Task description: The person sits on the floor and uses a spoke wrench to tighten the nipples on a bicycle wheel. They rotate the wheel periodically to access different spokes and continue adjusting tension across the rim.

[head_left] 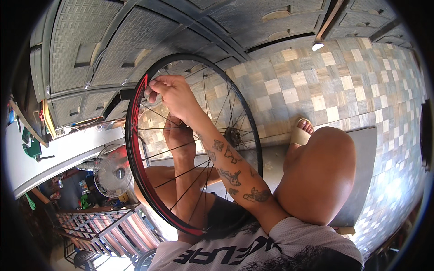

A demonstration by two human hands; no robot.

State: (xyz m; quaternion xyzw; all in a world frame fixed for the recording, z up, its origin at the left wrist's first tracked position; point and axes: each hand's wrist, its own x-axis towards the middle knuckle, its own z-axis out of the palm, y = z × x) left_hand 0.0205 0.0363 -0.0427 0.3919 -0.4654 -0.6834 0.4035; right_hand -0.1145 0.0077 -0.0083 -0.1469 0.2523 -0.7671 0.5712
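Observation:
A bicycle wheel point(132, 131) with a black rim, red markings and thin black spokes stands tilted in front of me, resting against my lap. Its hub point(232, 135) shows to the right of my forearms. My right hand point(172, 92), on the tattooed arm, is closed in a pinch at the upper left of the rim, close to a spoke's end. Whatever its fingertips grip is too small to name. Behind the spokes, my left hand point(178, 133) reaches up from below with curled fingers close under the right one. What it grips is hidden.
Grey woven-textured drawers point(126, 40) line the far side. A fan point(116, 174) stands left of the wheel, below a white tabletop point(58, 156) with a green clamp point(32, 143). A metal rack point(108, 226) is at lower left. Checkered tiles point(312, 90) cover the floor around my sandalled foot.

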